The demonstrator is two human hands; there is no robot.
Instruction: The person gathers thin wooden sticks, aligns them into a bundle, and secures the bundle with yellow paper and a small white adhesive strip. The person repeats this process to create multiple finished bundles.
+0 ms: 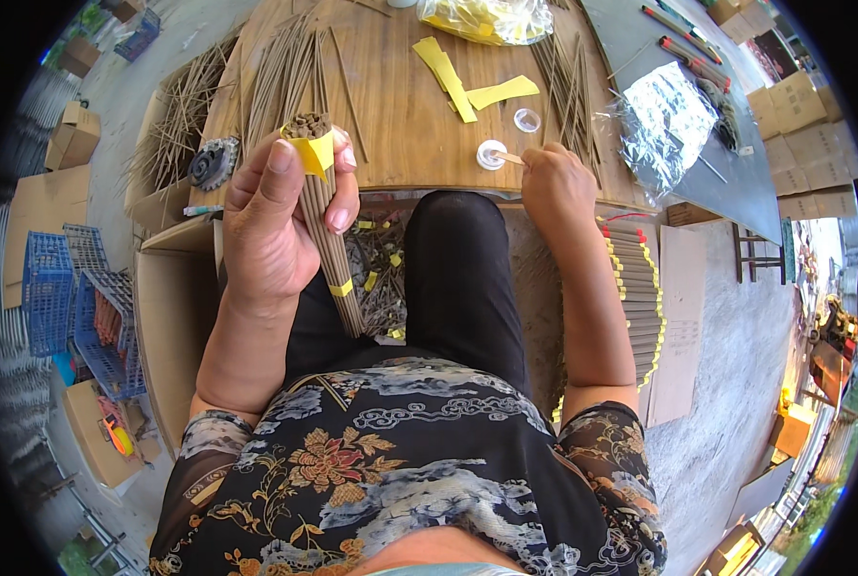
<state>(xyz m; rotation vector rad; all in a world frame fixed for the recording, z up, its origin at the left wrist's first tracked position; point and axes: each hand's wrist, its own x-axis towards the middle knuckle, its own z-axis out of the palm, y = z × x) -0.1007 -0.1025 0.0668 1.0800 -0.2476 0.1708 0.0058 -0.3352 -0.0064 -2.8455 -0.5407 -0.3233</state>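
Note:
My left hand is wrapped round a bundle of brown incense sticks, held upright at a tilt above my lap. A yellow paper strip goes round the bundle near its upper end, under my fingers. Lower down, a narrow yellow band circles the same sticks. At the table's near edge, my right hand pinches a flat wooden stick. The stick's far end is at the mouth of a small round jar with white contents. A clear round lid lies just beyond the jar.
Loose incense sticks lie on the wooden table, with yellow paper strips and a plastic bag. Crumpled foil sits at right. Banded bundles are stacked beside my right forearm. A cardboard box stands at left.

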